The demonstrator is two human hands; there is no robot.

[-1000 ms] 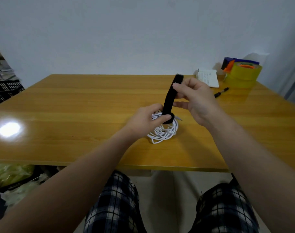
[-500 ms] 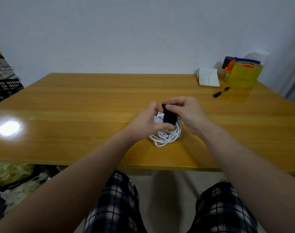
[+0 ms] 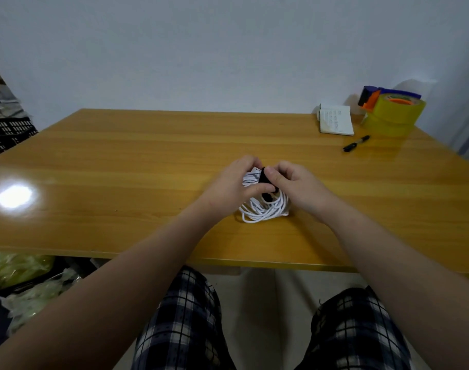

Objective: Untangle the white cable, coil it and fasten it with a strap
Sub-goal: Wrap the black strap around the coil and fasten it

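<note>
Looking to the far right of the table (image 3: 121, 156), you meet a white booklet (image 3: 336, 120) whose printed lines are too small to read. Your white cable (image 3: 265, 213) lies coiled on the wood between your hands, its upper part hidden under them. Your left hand (image 3: 232, 186) curls round the coil, thumb across the black strap (image 3: 263, 179); your right hand (image 3: 299, 186) pinches that strap from the other side.
</note>
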